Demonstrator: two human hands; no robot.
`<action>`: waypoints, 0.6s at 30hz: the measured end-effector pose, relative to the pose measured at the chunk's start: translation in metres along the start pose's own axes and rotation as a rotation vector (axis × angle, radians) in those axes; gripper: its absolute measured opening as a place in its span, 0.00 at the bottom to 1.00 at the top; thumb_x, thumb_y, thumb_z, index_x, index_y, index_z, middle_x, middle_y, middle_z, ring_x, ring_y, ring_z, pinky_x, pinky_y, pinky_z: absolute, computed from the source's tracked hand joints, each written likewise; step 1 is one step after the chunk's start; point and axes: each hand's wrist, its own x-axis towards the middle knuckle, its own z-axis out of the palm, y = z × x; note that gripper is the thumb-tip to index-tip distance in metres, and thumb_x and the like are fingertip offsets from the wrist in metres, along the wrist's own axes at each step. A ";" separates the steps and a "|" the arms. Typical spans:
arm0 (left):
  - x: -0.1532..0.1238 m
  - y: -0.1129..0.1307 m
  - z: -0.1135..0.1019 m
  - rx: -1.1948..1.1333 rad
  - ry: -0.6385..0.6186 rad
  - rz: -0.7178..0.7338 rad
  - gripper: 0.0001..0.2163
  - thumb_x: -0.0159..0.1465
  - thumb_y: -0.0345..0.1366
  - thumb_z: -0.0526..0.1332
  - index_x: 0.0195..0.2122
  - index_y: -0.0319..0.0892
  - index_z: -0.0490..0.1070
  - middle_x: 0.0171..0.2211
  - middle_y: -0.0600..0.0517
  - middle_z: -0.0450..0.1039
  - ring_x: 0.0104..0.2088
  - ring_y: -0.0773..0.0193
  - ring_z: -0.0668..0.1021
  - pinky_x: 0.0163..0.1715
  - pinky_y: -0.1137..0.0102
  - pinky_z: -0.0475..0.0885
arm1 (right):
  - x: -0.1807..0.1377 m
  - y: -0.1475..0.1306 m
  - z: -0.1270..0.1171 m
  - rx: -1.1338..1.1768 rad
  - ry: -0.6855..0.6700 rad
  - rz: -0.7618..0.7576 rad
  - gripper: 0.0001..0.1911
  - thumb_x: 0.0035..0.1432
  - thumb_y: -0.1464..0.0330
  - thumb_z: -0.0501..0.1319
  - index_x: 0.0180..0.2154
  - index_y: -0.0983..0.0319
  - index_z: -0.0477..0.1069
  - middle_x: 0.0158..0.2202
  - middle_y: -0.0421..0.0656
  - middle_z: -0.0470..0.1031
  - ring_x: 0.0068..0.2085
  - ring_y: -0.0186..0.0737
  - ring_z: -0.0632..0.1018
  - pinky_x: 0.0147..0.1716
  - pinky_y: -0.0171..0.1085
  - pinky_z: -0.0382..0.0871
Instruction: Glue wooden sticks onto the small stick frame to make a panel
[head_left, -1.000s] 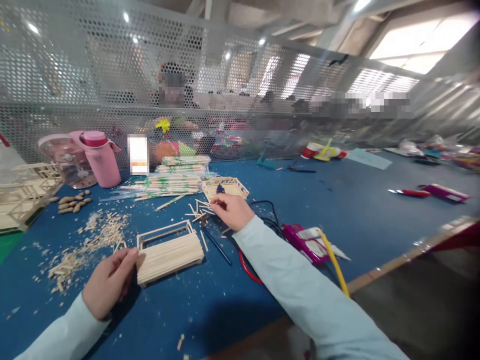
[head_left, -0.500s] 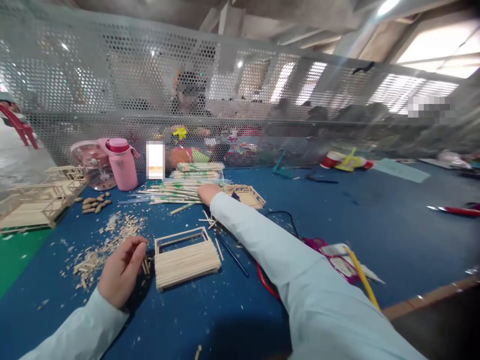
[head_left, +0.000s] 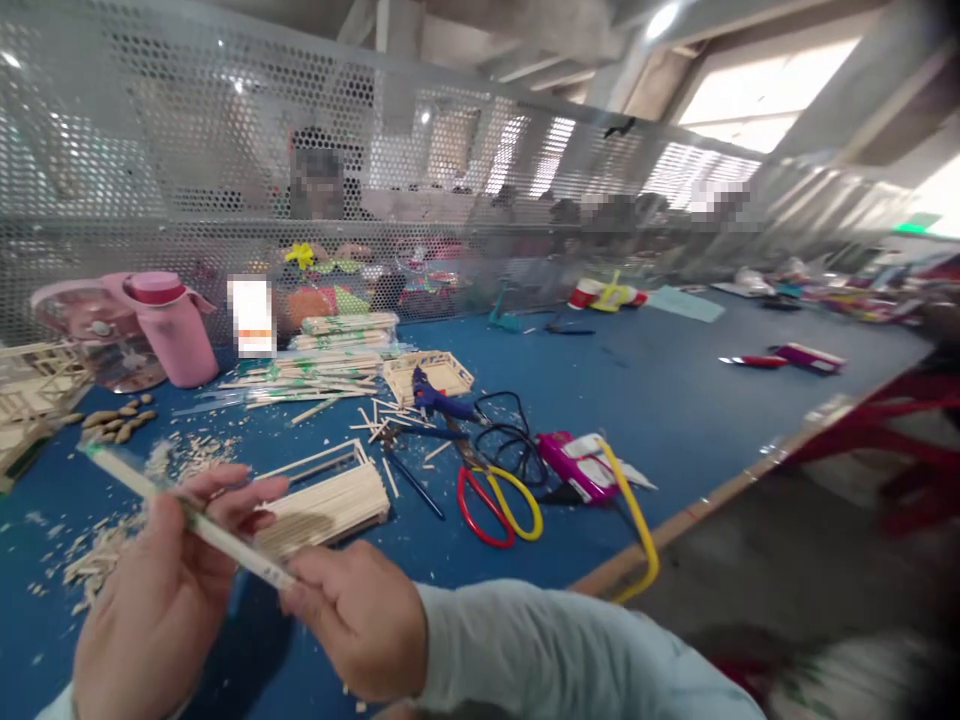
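A packet of wrapped chopsticks (head_left: 234, 548), pale wood in clear film with green print, slants across the front in both hands. My left hand (head_left: 154, 590) has it between thumb and fingers near its middle. My right hand (head_left: 367, 615) pinches its lower right end. Just behind my hands, on the blue table, lies a small box-like frame of wooden sticks (head_left: 337, 505), partly covered by my fingers. More wrapped chopsticks (head_left: 322, 375) are piled farther back.
Right of the frame lie pliers (head_left: 416, 480), scissors (head_left: 487, 505), a blue glue gun (head_left: 442, 400) and a purple packet (head_left: 574, 465). A stick tray (head_left: 450, 375) stands behind. Wood scraps (head_left: 105, 560), peanuts (head_left: 116, 420) and a pink bottle (head_left: 176, 335) are left. A perforated metal screen (head_left: 450, 170) borders the back.
My right hand has come back from the pile with wrapped chopsticks. My left hand has risen and taken hold of them too. The view has turned to the right.
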 end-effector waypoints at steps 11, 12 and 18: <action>-0.013 -0.007 0.015 0.492 -0.355 0.195 0.16 0.60 0.49 0.53 0.30 0.44 0.72 0.33 0.49 0.76 0.34 0.60 0.77 0.39 0.69 0.71 | 0.020 -0.001 -0.040 0.204 0.220 -0.009 0.20 0.57 0.54 0.54 0.22 0.62 0.62 0.20 0.37 0.65 0.23 0.30 0.66 0.25 0.30 0.59; -0.013 -0.008 0.013 0.524 -0.378 0.226 0.15 0.61 0.48 0.52 0.27 0.44 0.71 0.29 0.50 0.75 0.30 0.62 0.76 0.35 0.70 0.71 | 0.022 -0.001 -0.050 0.209 0.281 0.023 0.20 0.54 0.52 0.56 0.24 0.62 0.64 0.22 0.37 0.66 0.24 0.30 0.67 0.25 0.30 0.59; -0.025 -0.015 0.017 0.722 -0.727 0.212 0.17 0.63 0.45 0.49 0.20 0.45 0.66 0.17 0.52 0.66 0.18 0.66 0.67 0.21 0.72 0.65 | 0.042 -0.002 -0.072 0.545 0.135 0.004 0.29 0.60 0.49 0.44 0.27 0.64 0.69 0.25 0.42 0.71 0.27 0.32 0.70 0.31 0.34 0.65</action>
